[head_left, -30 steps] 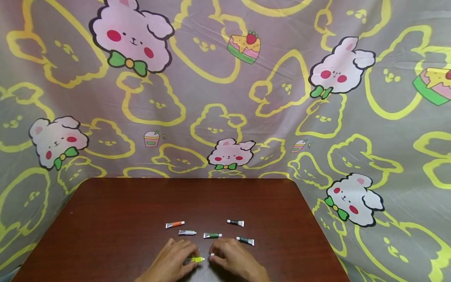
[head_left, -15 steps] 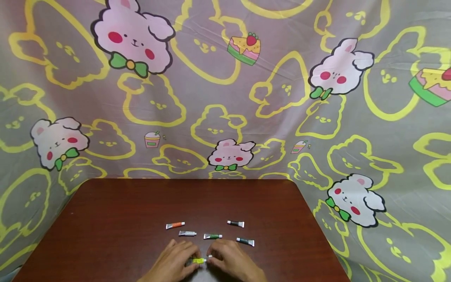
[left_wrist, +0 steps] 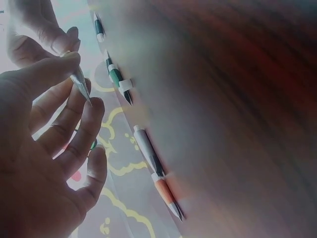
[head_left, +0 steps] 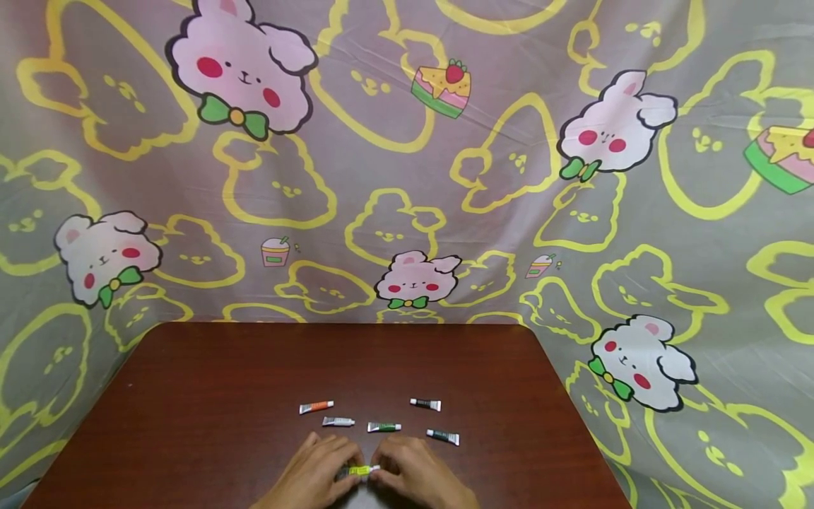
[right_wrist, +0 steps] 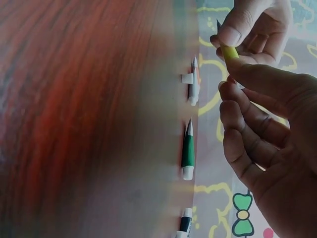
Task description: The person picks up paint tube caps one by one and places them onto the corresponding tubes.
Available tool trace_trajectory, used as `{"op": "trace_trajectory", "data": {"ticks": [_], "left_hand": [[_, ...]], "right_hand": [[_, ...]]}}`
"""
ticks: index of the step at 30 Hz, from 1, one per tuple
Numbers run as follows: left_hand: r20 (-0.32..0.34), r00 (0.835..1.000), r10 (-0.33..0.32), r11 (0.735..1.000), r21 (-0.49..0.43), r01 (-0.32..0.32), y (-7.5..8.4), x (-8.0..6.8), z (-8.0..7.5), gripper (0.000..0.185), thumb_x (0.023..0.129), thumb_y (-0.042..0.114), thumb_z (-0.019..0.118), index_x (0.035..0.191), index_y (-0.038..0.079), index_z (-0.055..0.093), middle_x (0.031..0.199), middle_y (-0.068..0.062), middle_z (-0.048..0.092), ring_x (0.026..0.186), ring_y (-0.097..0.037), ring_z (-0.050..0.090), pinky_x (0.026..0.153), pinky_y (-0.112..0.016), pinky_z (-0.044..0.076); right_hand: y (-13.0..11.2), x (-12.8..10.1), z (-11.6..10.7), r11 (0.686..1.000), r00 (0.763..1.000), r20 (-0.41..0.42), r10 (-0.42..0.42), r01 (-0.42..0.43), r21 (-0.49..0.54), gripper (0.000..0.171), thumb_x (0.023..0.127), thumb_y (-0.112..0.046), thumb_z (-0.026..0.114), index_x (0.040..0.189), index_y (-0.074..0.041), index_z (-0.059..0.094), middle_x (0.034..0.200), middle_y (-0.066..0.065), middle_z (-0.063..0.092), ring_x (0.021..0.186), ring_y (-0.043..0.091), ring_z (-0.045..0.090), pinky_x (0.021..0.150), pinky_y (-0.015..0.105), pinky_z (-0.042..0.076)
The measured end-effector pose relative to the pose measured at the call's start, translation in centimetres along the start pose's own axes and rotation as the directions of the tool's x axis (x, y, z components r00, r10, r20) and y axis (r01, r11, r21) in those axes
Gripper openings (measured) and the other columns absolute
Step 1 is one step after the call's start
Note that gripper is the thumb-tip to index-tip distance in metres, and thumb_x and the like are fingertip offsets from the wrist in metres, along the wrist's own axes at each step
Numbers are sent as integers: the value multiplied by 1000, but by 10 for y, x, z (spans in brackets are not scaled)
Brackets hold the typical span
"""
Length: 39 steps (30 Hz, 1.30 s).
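Note:
Near the table's front edge, my left hand [head_left: 318, 470] pinches a small yellow paint tube [head_left: 360, 470] between thumb and fingers. Its silver crimped end [left_wrist: 80, 85] sticks out past the thumb in the left wrist view. My right hand [head_left: 416, 472] pinches the white cap [head_left: 375, 467] at the tube's other end, the cap right at the nozzle. In the right wrist view the tube's yellow body [right_wrist: 229, 52] shows between the two hands, while the cap is hidden by my right thumb and fingers.
Beyond the hands on the brown table [head_left: 254, 367] lie an orange tube [head_left: 316, 406], a silver-white tube [head_left: 338, 422], a green tube [head_left: 384, 427], a black tube [head_left: 425, 404] and a dark green tube [head_left: 443, 437]. A patterned cloth [head_left: 394, 177] hangs around the table.
My right hand has moved left with the white cap, from a gap beside the yellow paint tube to its nozzle. The left hand has shifted slightly right; the other tubes lie unchanged.

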<state>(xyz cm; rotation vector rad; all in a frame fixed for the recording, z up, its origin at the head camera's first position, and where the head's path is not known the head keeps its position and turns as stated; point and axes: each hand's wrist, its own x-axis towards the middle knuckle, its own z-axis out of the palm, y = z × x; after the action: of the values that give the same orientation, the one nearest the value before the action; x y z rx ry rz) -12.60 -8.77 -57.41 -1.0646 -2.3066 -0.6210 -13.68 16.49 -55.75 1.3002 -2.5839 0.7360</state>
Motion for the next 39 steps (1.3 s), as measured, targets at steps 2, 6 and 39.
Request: {"op": "trace_trajectory", "data": {"ticks": [2,6,39], "left_hand": [[1,1000,-3,1000,-1,3,0,0,0,32,79,34,94,97,31,68,91,20,67,84,1,61,72,-21,30],[-3,1000,-5,1000,4,5,1,1,0,30,80,35,93,97,31,68,92,20,67,85,0,62,72,-22,31],[-28,1000,7,1000,6,-7,0,4,-5,34,79,31,95,101,30,68,96,20,67,91,-3,65,75,-23,35]], "right_hand": [[0,0,1,1000,1000,-12,-15,15,-13,10,98,-24,82,101,-16,78,91,-10,74,83,-11,57,77,2,41],[0,1,2,999,999,-36,-21,20,-28,12,98,-26,81,101,-15,78,93,-10,77,86,-8,64,79,5,46],[-1,2,8,992,988,-150,48,-30,121,9,105,-24,72,102,-15,72,88,-8,76,82,-11,59,75,5,46]]}}
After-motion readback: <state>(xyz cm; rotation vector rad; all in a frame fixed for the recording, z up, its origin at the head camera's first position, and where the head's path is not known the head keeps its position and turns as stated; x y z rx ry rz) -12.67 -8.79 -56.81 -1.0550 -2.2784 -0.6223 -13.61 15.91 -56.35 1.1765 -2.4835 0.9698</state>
